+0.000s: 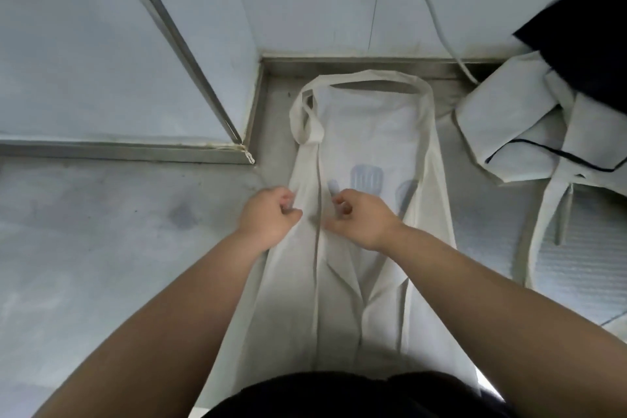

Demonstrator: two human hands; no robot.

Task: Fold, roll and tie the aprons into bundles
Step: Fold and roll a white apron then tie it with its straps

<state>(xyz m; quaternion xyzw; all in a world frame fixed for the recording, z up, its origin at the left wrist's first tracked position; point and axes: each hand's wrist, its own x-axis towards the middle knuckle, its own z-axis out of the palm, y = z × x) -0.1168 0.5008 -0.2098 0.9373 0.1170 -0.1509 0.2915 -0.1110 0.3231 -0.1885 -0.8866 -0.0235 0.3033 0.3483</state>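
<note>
the cream apron (369, 132) lies folded lengthwise on the steel counter (101, 231), running from 6 o'clock at the person's body up to 12 o'clock, where its neck loop (373, 76) rests by the back ledge, and a thin strap (318, 214) runs down its middle. the left hand (268, 217) has its fingers curled, gripping the apron's 9 o'clock folded edge, and the right hand (361, 219), just across the strap, pinches the cloth with curled fingers. at 3 o'clock sits a heap (509, 132) of further aprons, with a dark cloth (583, 27) at 2 o'clock and a cable (437, 24) at 1 o'clock.
</note>
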